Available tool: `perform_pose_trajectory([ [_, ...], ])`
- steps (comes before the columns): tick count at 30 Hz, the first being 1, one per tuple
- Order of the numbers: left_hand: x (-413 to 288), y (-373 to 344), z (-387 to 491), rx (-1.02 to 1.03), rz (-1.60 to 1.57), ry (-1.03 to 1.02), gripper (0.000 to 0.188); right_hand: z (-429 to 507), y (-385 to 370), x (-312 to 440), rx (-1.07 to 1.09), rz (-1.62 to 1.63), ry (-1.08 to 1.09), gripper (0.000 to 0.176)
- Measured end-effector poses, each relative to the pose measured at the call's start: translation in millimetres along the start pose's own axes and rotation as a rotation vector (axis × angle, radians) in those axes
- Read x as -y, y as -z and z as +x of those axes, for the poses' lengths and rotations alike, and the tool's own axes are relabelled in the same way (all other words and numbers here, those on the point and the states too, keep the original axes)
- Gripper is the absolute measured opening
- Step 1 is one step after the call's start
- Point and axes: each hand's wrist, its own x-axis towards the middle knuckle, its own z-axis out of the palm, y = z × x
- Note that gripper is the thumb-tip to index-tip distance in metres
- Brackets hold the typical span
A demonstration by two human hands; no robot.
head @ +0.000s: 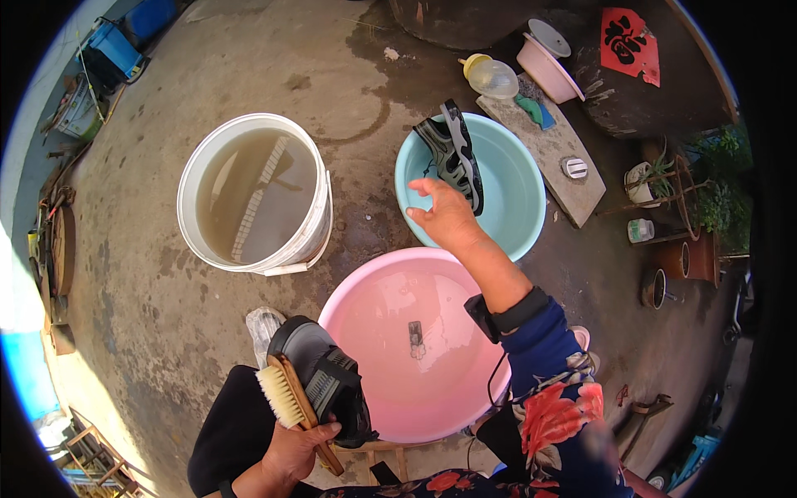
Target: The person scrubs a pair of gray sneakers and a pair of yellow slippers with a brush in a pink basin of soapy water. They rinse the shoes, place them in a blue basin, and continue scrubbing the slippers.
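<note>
My left hand (292, 453) grips a wooden-handled scrub brush (305, 401), its pale bristles facing left. The same hand also holds a grey-and-black sandal (330, 380) behind the brush, above my knee and beside the pink basin's rim. My right hand (445, 211) reaches over the near left side of a light-blue basin (517, 180), its fingers apart and nothing seen between them. Just past that hand, another grey-and-black sandal (457, 155) leans in the blue basin, one end above the rim. Water fills the pink basin (352, 299) before me.
A white bucket (188, 215) of cloudy water stands at left. Beyond the blue basin lies a stone slab (560, 159) with a cloth (531, 111) and a white object (575, 167). Potted plants (660, 174) line the right side. A clear plastic bag (261, 330) touches my knee area.
</note>
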Motion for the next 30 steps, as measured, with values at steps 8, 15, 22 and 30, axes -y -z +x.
perform_pose_trajectory([
  [8, -35.6, -18.2, 4.4, 0.059, 0.147, 0.103, 0.046, 135.1, -8.4, -58.9, -0.043, -0.431, -0.138, 0.074],
  [15, -49.5, -21.1, 11.3, -0.057, 0.176, 0.143, 0.048, 142.6, -6.6, -104.6, -0.405, -0.365, -0.217, 0.034],
  [22, -51.5, -16.7, 11.4, 0.034, 0.122, 0.082, 0.046, 122.7, 51.1, -147.2, -0.458, 0.471, -0.246, 0.023],
  [30, -37.5, -14.5, 12.2, -0.011, 0.002, 0.06, 0.042, 89.2, 15.7, -184.7, -0.349, -0.19, -0.463, 0.084],
])
